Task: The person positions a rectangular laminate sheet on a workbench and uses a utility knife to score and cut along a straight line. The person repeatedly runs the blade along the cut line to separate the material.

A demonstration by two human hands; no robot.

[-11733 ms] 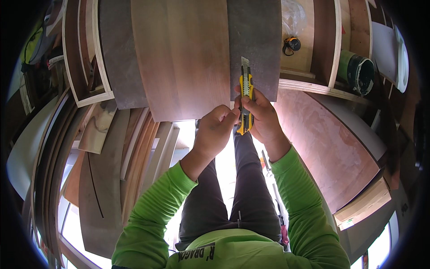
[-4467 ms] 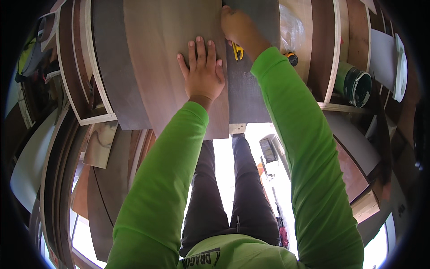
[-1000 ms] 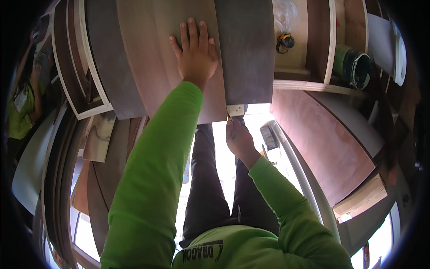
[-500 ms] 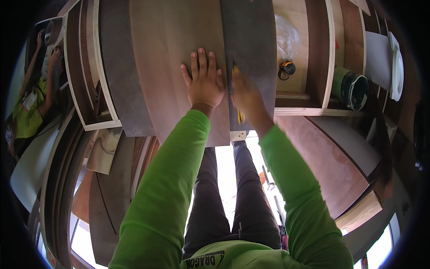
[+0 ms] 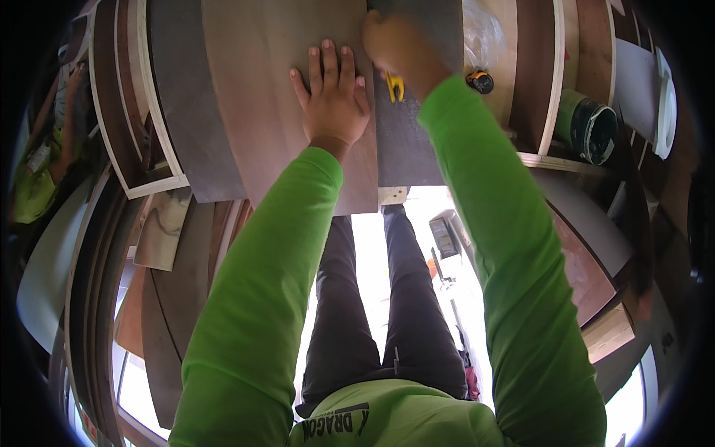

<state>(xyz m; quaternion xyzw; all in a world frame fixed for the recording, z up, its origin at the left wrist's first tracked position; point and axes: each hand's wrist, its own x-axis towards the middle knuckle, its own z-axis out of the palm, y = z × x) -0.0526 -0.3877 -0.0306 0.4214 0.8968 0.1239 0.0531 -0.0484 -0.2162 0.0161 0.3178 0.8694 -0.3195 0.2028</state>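
My left hand (image 5: 333, 104) lies flat on a brown wood-grain board (image 5: 257, 97), fingers spread, close to its right edge. That board rests on a wider dark grey sheet (image 5: 410, 149) that shows on both sides of it. Farther away, my right hand (image 5: 398, 45) is closed round a yellow utility knife (image 5: 395, 88) beside the same edge. Only the rear end of the knife's handle sticks out below the fist; its blade is hidden by the hand.
On the right, a wooden carcass (image 5: 547, 82) holds a black and orange tape measure (image 5: 480, 81) and clear plastic wrap (image 5: 482, 33). Past it stands a dark green-stained can (image 5: 596, 132). Another open wooden frame (image 5: 156, 182) is at left. A person in a yellow-green shirt (image 5: 37, 186) is far left.
My right hand has moved away from me along the board's edge with the knife. The left hand stays flat on the board; the whole view has shifted slightly.
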